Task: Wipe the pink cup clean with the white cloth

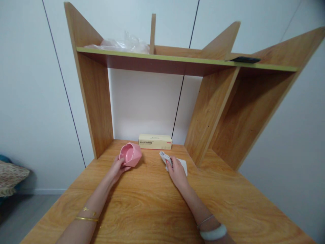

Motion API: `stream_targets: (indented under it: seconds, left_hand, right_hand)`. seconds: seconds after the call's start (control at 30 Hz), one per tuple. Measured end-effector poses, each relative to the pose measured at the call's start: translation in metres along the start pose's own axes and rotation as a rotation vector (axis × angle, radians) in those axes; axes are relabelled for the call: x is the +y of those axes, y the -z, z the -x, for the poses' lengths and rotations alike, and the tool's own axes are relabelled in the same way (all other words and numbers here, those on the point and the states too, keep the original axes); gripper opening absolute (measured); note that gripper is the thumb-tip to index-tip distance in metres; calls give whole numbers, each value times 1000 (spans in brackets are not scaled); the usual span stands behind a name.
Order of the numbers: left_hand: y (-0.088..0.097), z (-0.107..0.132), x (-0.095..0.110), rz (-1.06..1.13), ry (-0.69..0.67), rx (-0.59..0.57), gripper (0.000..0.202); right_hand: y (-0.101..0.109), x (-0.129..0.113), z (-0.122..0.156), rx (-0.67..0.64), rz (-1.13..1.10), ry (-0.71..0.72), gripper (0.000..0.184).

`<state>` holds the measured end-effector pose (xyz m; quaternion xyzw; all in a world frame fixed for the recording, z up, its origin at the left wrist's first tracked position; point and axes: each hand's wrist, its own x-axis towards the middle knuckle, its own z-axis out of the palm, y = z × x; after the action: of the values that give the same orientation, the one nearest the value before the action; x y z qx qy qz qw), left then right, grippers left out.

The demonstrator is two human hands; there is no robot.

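My left hand (pixel 117 168) grips the rim of a pink bowl (pixel 130 154), which is tilted up on its edge above the wooden desk (pixel 152 203). My right hand (pixel 176 172) rests on a folded white cloth (pixel 175 162) lying on the desk, with its fingers curled over the cloth. Bowl and cloth sit about a hand's width apart, near the back of the desk.
A long beige cardboard box (pixel 155 141) lies against the back wall behind the bowl. A shelf (pixel 177 61) above holds a crumpled clear plastic bag (pixel 122 44) at left and a flat black object (pixel 245 59) at right. Wooden partitions stand at both sides.
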<state>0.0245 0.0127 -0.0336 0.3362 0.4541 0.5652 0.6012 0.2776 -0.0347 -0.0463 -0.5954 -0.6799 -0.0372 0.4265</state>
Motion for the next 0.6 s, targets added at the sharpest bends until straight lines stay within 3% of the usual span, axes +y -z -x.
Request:
stream_targets:
  seconds: [0.13,0.27,0.43,0.6]
  left_hand:
    - [-9,7,-2,115,52,-115,7]
    - [-19,13,-8,146,88,-191,6]
    - [-28,18,-18,99,63,-192,25]
    - [-34,21,-27,-2,-11,-164,43]
  right_hand:
    - [0,0,0,15,-32,-41,24]
    - [1,1,0,23,-66,-81,26]
    - [3,-2,0,37,-83,-73,26]
    - [3,-10,0,91,-63,49,22]
